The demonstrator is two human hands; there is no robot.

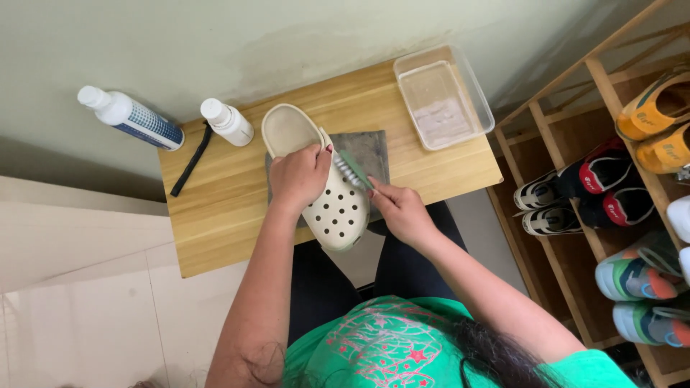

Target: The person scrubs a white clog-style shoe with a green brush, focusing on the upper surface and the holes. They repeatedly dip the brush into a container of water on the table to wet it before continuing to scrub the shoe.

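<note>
pale green wall (302, 29), tiled floor (86, 287), wooden shoe rack (575, 93).

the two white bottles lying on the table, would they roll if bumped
Probably. Both bottles lie on their sides on the smooth wooden table, and their round bodies look apt to roll. The smaller one rests near a black strap, which might check it slightly.

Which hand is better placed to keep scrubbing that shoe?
The right hand: it already grips the brush, bristles on the shoe. The left hand is busy pinning the shoe to the table.
</note>
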